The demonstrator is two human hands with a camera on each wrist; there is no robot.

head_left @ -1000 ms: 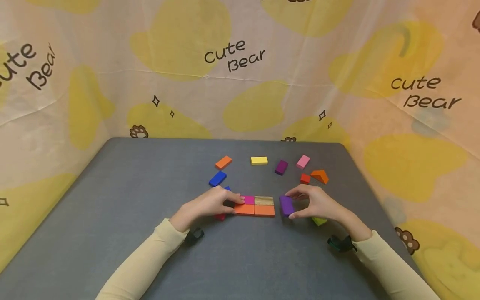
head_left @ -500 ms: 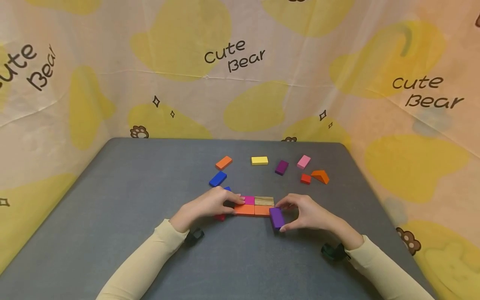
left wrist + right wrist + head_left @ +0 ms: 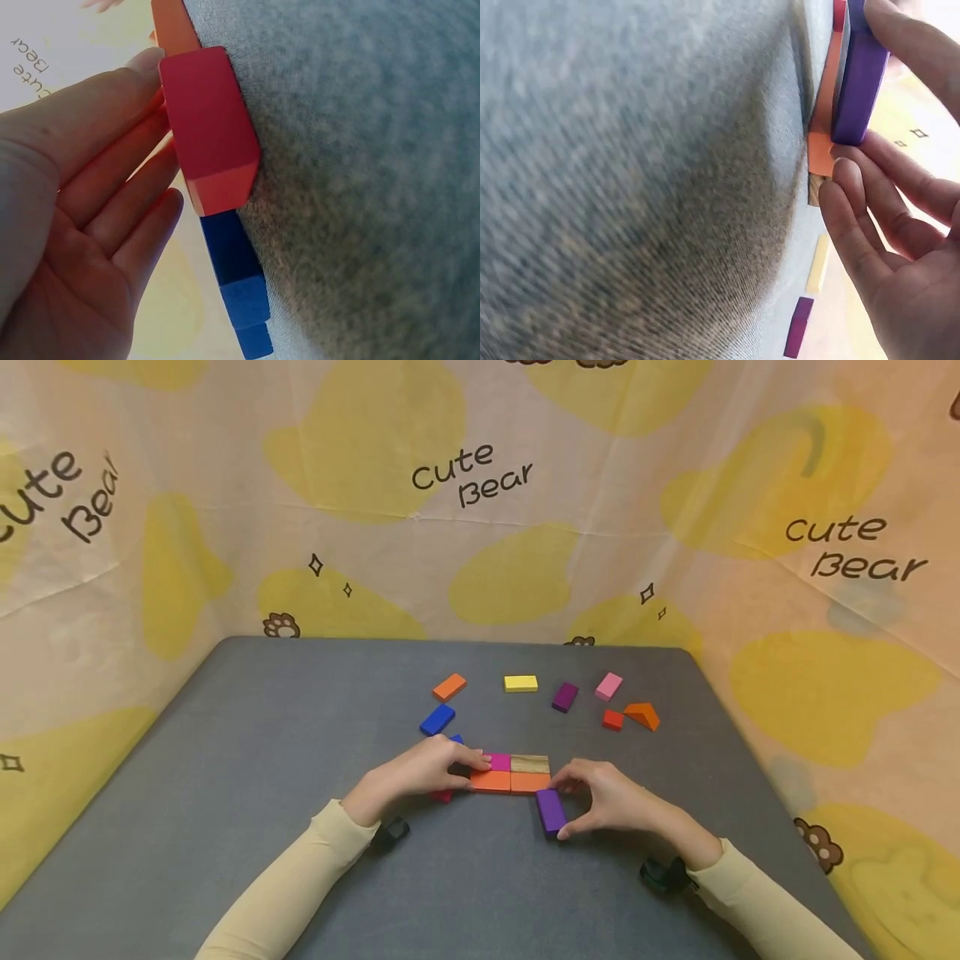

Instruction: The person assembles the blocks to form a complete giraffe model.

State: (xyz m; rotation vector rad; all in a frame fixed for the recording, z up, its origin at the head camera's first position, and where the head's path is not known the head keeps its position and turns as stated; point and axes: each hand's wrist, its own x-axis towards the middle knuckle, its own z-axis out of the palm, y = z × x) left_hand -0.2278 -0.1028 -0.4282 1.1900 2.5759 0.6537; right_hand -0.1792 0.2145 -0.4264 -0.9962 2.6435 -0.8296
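Observation:
In the head view, two orange blocks (image 3: 491,782) lie end to end, with a pink block (image 3: 500,762) and a wood-grain block (image 3: 530,764) along their far side. My left hand (image 3: 427,768) holds the left end of this group, thumb at the orange block and fingertips on the pink one. A red block (image 3: 214,124) stands beside that thumb in the left wrist view, mostly covered by the hand in the head view. My right hand (image 3: 611,797) pinches a purple block (image 3: 551,812) by its two ends, tilted, at the front right corner of the group.
Behind the group lie blue blocks (image 3: 437,719), an orange block (image 3: 450,687), a yellow block (image 3: 521,683), a dark purple block (image 3: 565,697), a light pink block (image 3: 609,686), a small red block (image 3: 612,719) and an orange triangular block (image 3: 642,716). Printed cloth surrounds the grey table (image 3: 315,693).
My right hand has carried the purple block left and toward the table's front, from beside the group to its front right corner. My left hand stays in place.

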